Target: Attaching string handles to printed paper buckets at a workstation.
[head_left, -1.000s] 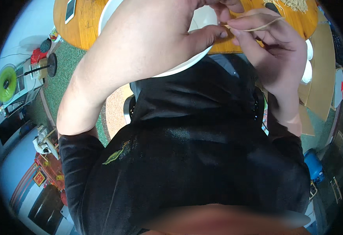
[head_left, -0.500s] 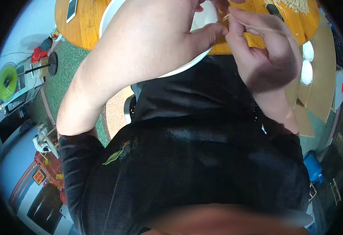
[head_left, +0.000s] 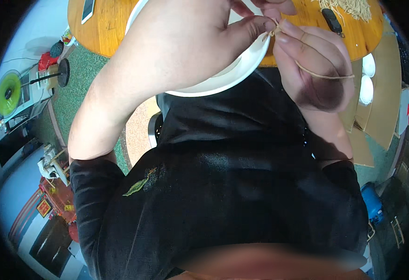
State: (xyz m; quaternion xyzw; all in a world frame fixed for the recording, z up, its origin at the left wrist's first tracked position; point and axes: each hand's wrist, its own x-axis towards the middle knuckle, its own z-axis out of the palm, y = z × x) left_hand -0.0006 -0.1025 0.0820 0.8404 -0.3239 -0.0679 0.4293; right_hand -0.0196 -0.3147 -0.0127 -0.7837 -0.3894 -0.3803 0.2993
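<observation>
Just over the right rim of a white basin (head_left: 241, 78), a thin beige cord (head_left: 314, 72) is pinched between my two hands. My left hand (head_left: 213, 39) reaches across the basin, its thumb and fingertips closed on a small looped or knotted part of the cord. Opposite it, my right hand (head_left: 312, 53) is curled, thumb and forefinger gripping the same spot. The cord's loose end bends across the right fingers and sticks out past that hand. My left forearm hides much of the basin, and its contents cannot be made out.
On the round wooden table (head_left: 104, 35) lie a phone (head_left: 88, 10) at the far left, a black key fob (head_left: 330, 21) and a bundle of beige cords (head_left: 354, 8) at the far right. White bowls (head_left: 366, 88) stand beyond on cardboard (head_left: 382, 102). A green fan (head_left: 9, 93) is at left.
My hands have come together at the knotted part of the cord. The right fingers have curled, and the loose end now hangs lower across them. The view has shifted slightly.
</observation>
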